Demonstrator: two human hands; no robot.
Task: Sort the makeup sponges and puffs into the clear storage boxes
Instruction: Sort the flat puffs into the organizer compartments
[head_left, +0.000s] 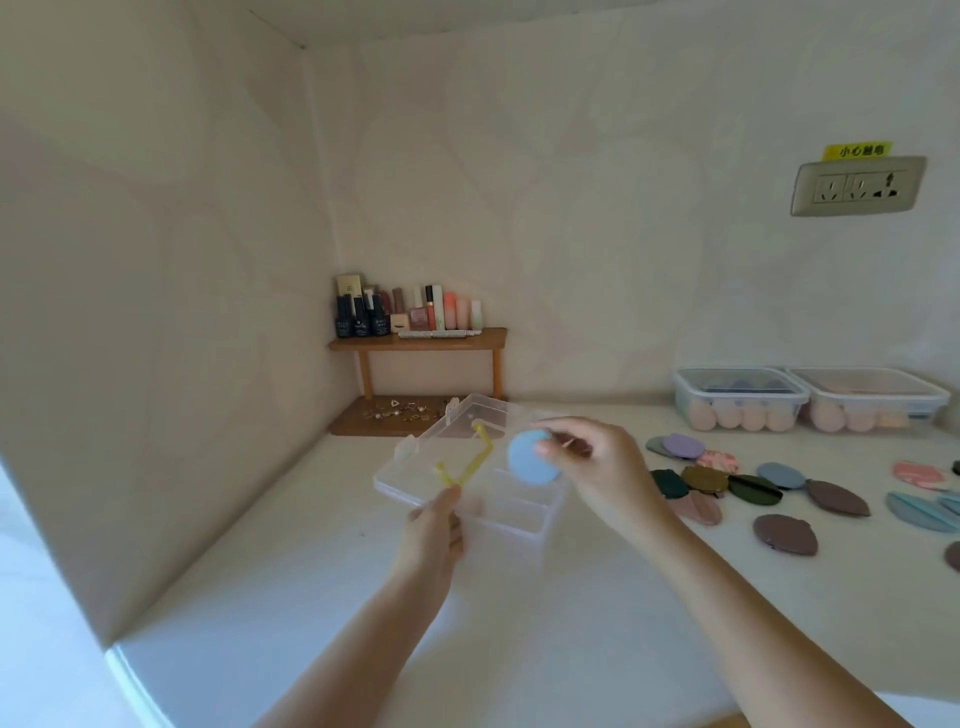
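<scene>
Round blue puff (531, 460), pinched at its right edge between thumb and fingertips of the right hand (597, 467), held in the air above the open clear storage box (498, 499) toward the worktop's back left. Probably very light, soft and springy: no squeeze needed, best taken by the rim as here or flat across both faces; little risk of slipping, none of breaking, though likely to bounce or roll if dropped on edge. Left hand (434, 535) at the near edge of the box, fingers closed on its yellow handle (467, 462), steadying it; lid tipped back behind. Compartments inside apparently bare, though blurred.

To the right, loose on the worktop (571, 613), a scatter of flat puffs (748, 486) in purple, green, grey, brown and pink, some overlapping, reaching to the right edge. Against the back edge on the right, two lidded clear boxes (810, 400) side by side, with peach sponges inside.

Pale, smooth, matt surface, boxed in by cream walls. In the back left corner, a small wooden shelf (418, 340) with bottles above and small trinkets below. On the back wall, a socket plate (857, 187) under a yellow label.
</scene>
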